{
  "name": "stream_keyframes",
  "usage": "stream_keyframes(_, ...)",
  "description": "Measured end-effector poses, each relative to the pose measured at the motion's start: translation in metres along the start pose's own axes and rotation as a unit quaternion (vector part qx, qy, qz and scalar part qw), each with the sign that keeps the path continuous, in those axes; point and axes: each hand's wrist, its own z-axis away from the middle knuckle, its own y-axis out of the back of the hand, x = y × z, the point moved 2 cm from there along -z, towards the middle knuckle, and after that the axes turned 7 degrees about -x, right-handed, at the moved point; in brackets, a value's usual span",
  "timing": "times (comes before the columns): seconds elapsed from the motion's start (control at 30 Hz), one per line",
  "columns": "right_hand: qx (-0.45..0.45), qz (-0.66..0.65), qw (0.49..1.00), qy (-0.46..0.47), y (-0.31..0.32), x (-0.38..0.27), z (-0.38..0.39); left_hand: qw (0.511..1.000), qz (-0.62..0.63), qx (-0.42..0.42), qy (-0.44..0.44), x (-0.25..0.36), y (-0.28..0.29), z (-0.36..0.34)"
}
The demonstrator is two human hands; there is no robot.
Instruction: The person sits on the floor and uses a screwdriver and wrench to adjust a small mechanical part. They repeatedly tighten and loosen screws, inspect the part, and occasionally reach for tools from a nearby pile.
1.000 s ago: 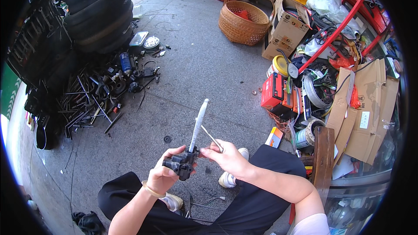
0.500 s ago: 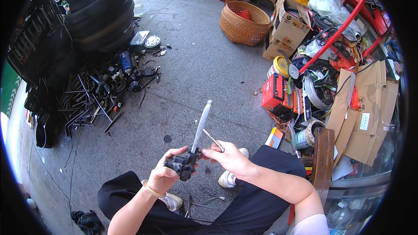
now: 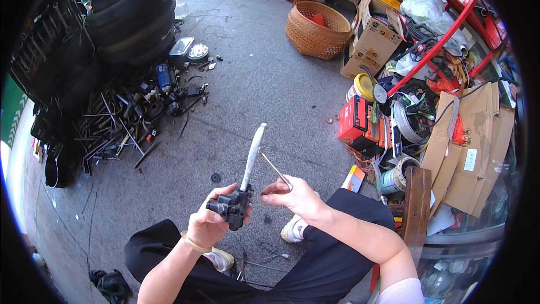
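My left hand [image 3: 203,226] is closed around the black housing [image 3: 233,209] of a brake lever assembly, above the floor between my knees. Its long silver-white lever [image 3: 253,155] points up and away, ending in a rounded tip. To the right, my right hand [image 3: 301,198] pinches a thin metal rod [image 3: 275,169], whose far end slants toward the lever. The rod's near end is hidden in my palm, so its exact kind does not show. A gap separates my right fingertips from the housing.
A small black ring [image 3: 216,178] lies on the floor beyond my left hand. Loose tools [image 3: 121,118] and stacked tires [image 3: 132,22] fill the left. At right are a wicker basket [image 3: 318,31], a red battery box [image 3: 354,118], flattened cardboard [image 3: 472,152] and a wooden piece [image 3: 417,202].
My left hand has shifted slightly left with the brake lever assembly. My right fingers have come away from the housing, leaving a gap, with the rod still held.
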Motion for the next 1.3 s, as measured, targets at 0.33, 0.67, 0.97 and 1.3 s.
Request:
stream_keyframes(0.33, 0.117, 0.384, 0.896, -0.188, 0.05, 0.166, -0.07, 0.991, 0.076, 0.113, -0.009, -0.004, 0.022, 0.0)
stream_keyframes(0.67, 0.188, 0.384, 0.868, -0.252, 0.04, 0.307, -0.096, 0.989, 0.049, 0.136, 0.008, 0.001, 0.027, 0.013)
stream_keyframes(0.97, 0.218, -0.101, 0.965, -0.107, 0.069, 0.232, -0.12, 0.995, 0.048, 0.09, 0.015, 0.001, 0.022, 0.016)
stream_keyframes(1.3, -0.116, -0.277, 0.946, 0.126, -0.014, -0.037, -0.04, 0.975, 0.193, -0.106, -0.011, 0.002, 0.009, 0.02)
